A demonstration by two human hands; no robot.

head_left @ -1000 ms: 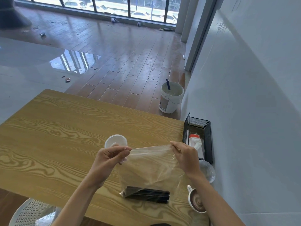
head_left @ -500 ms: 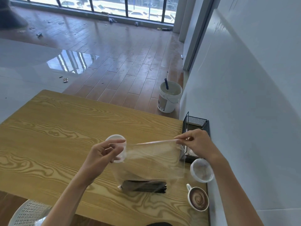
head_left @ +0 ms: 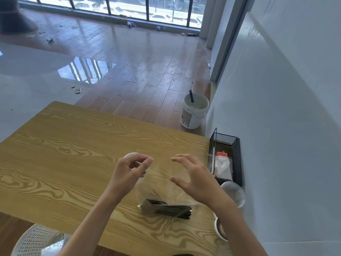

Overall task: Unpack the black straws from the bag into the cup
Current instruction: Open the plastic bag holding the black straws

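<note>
Pinching the upper left edge of a clear plastic bag, the left hand holds it upright on the wooden table, while the right hand hovers beside it, fingers spread wide and holding nothing. Black straws lie bundled in the bag's bottom. A clear cup stands just behind the left hand.
</note>
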